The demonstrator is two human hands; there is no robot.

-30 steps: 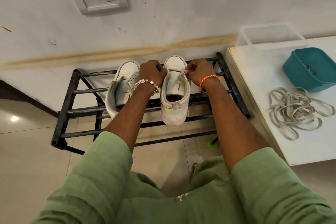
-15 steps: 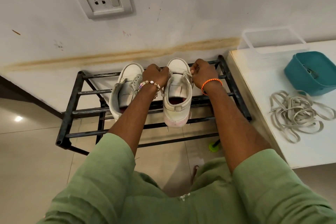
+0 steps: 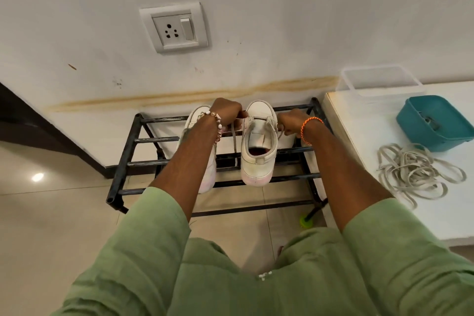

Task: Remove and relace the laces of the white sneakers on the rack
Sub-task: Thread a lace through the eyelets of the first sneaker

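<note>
Two white sneakers on the black rack (image 3: pixel 128 143) against the wall, toes to the wall. Right sneaker (image 3: pixel 259 146): left hand (image 3: pixel 228 113) and right hand (image 3: pixel 291 122) at either side of its eyelets, fingers of each curled and pinching a lace (image 3: pixel 234 136), one end hanging between the shoes. Left sneaker (image 3: pixel 202 151): partly behind the left forearm. Bench (image 3: pixel 359 131), right: loose laces (image 3: pixel 415 172) heaped, teal tub (image 3: pixel 436 123), clear container (image 3: pixel 379 79).

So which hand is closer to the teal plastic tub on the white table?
Right. The right hand grips lace just left of the teal plastic tub; the left hand is beyond the sneaker.
</note>
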